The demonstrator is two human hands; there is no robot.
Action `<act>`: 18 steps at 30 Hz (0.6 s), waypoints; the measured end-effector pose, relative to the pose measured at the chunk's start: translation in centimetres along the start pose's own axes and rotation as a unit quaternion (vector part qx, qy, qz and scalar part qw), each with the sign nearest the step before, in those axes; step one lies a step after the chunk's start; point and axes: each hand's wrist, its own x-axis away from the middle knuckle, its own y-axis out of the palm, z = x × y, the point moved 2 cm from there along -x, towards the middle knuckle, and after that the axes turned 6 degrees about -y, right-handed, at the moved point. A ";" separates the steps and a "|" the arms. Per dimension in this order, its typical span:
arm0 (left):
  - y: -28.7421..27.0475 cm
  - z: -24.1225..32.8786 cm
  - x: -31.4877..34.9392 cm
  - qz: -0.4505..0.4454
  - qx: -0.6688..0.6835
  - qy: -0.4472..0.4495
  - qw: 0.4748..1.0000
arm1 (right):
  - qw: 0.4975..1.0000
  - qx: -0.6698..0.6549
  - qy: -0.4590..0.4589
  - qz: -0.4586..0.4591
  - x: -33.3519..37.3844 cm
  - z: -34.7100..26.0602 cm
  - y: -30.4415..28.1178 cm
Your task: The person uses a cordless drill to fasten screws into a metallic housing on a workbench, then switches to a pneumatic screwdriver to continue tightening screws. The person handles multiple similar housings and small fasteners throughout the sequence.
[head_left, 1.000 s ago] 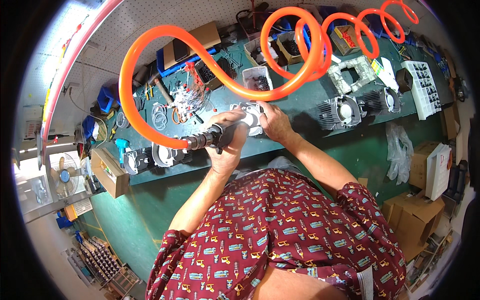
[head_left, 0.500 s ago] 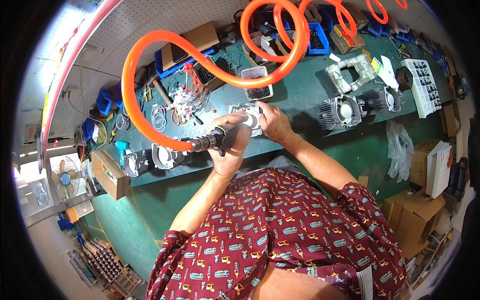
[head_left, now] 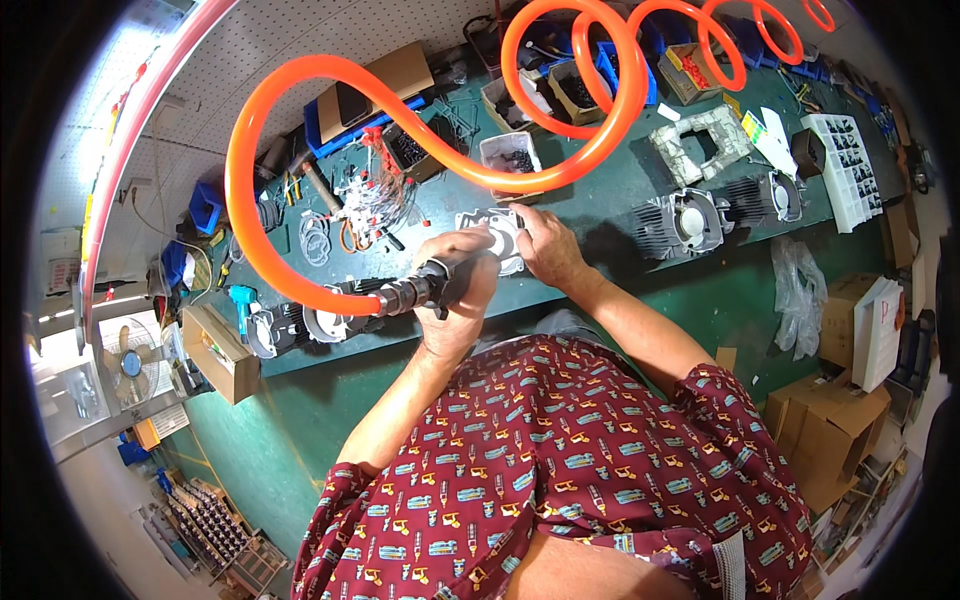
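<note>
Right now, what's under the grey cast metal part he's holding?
The green workbench shows around the grey cast metal part. Directly beneath is hidden by the part, the left hand and right hand.

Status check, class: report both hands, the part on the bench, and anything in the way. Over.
Left hand grips air tool. Right hand steadies grey metal casting. Orange coiled hose loops overhead.

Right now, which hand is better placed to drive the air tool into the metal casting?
Left hand: it grips the air tool, tip at the metal casting. Right hand steadies the casting.

The right hand [head_left: 548, 248] hides half the grey casting [head_left: 492, 232] — tool tip unseen beneath.
</note>
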 end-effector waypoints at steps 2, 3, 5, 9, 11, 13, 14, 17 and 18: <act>-0.1 0.0 0.2 -0.031 -0.072 0.001 0.997 | 1.000 -0.007 0.006 0.003 -0.1 -0.1 -0.1; 0.0 0.2 0.3 -0.046 -0.107 0.002 0.993 | 1.000 -0.001 0.006 -0.004 0.0 0.1 0.0; 1.2 0.7 -0.2 -0.089 -0.079 -0.020 0.993 | 1.000 0.009 0.006 -0.019 0.3 0.4 0.3; 3.3 1.8 -1.7 -0.216 -0.133 -0.026 0.967 | 0.982 -0.035 -0.184 0.006 0.7 0.7 -1.7; 3.8 1.4 -1.6 -0.212 -0.146 0.018 0.966 | 0.989 -0.047 -0.139 0.000 1.0 1.0 -1.5; 3.8 0.2 -1.4 -0.193 -0.116 -0.005 0.974 | 0.994 -0.074 -0.073 0.021 1.1 1.0 -0.9; 3.4 0.8 -1.6 -0.196 -0.126 -0.019 0.972 | 0.995 -0.061 -0.080 0.021 0.8 0.9 -0.7; 3.6 0.9 -1.3 -0.147 -0.142 0.010 0.979 | 0.995 -0.069 -0.069 0.025 0.7 0.7 -0.5; 3.7 0.9 -1.4 -0.146 -0.148 0.004 0.978 | 0.994 -0.055 -0.081 0.041 0.6 0.7 -0.4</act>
